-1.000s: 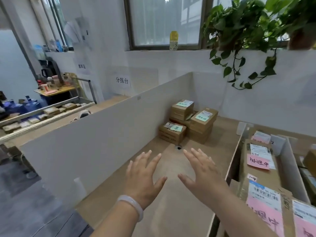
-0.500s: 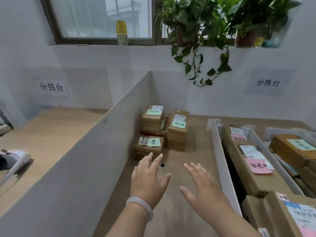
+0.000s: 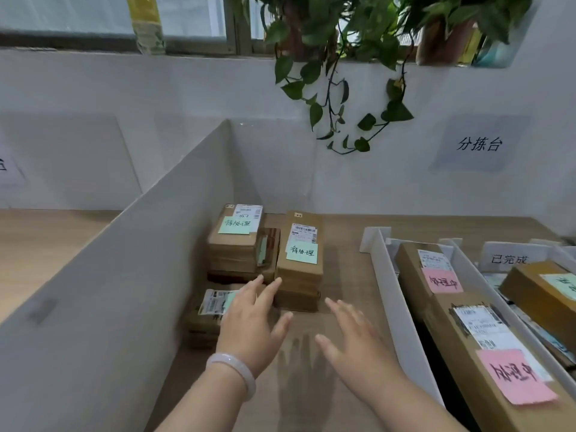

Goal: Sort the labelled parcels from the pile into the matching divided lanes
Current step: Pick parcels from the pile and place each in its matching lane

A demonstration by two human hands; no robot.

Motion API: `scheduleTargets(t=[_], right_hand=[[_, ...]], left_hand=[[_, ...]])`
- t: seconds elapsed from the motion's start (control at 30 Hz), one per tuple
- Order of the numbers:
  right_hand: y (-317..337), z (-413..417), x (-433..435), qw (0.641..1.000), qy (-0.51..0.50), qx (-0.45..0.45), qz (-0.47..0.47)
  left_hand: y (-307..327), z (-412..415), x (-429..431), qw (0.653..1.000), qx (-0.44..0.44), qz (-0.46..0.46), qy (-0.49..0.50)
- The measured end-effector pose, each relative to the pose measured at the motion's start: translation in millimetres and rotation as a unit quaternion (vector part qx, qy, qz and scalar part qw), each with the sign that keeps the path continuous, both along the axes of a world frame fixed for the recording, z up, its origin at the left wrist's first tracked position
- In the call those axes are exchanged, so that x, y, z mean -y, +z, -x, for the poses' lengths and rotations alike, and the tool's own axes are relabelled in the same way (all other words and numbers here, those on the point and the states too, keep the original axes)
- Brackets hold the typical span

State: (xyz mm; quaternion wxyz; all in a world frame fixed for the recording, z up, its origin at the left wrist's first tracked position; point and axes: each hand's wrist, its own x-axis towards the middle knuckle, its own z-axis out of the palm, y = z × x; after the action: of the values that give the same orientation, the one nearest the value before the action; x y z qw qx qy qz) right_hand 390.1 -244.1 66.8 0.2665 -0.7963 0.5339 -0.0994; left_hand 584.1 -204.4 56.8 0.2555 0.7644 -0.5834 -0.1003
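a tall white partition (image 3: 109, 291) stands left of the left fingers; divided lanes (image 3: 405, 307) with pink-noted boxes (image 3: 411, 269) lie right of the right fingers; the pile of parcels (image 3: 265, 254) sits just beyond all fingertips; left hand (image 3: 249, 325) and right hand (image 3: 352, 335) hover with fingers spread, holding nothing

The person shows as two bare forearms and two hands, uncovered from the lower edge of the view to the fingertips. The left hand (image 3: 249, 328) has the one worn item: a bangle (image 3: 232, 371) round its wrist. It is a smooth, rounded, closed ring, milky white with a faint lilac tint and a soft gloss. The right hand (image 3: 352, 338) and its wrist are bare. The fingernails look short; finer detail is blurred.
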Motion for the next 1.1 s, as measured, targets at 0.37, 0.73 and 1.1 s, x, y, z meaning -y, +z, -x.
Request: scheduleTargets(t=[0.37,0.73,1.1], right_hand=[[-62,-61,148,0.98,-0.113,0.152,-0.067],[-71,-60,125,0.875,-0.207,0.412,-0.148],[10,24,-28,0.841,-0.235,0.476,-0.102]], left_hand=[[-63,-26,137,0.993,-0.119,-0.022,0.001],[-76,-1,125,0.963,-0.251,0.095,0.01],[11,56,14,0.932,-0.349,0.068,-0.073]])
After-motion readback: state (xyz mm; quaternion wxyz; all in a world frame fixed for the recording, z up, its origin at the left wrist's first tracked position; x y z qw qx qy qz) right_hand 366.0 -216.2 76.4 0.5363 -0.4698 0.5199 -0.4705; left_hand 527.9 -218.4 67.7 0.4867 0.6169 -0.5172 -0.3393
